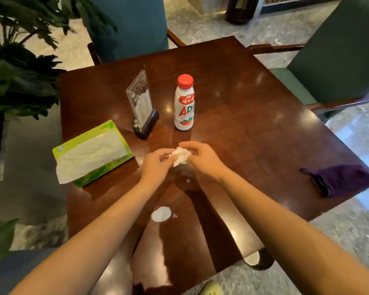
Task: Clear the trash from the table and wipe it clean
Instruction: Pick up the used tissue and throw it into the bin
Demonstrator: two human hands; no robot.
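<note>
I find the left hand point(156, 161) and right hand point(200, 157) jointly pinching a crumpled tissue point(180, 155) at counter point(254, 116) centre, apparently bunching it for the white spill point(161, 213) at 6 o'clock.

Indoor light, fairly bright, coming from overhead w/ several round glare spots on the glossy dark brown wooden table point(254, 116). Forearms throw soft shadows across the near side. Strong wide-angle bending at the edges; green leafy plant point(19, 81) and grey marble floor point(349, 241) look smeared, pic overall soft.
</note>
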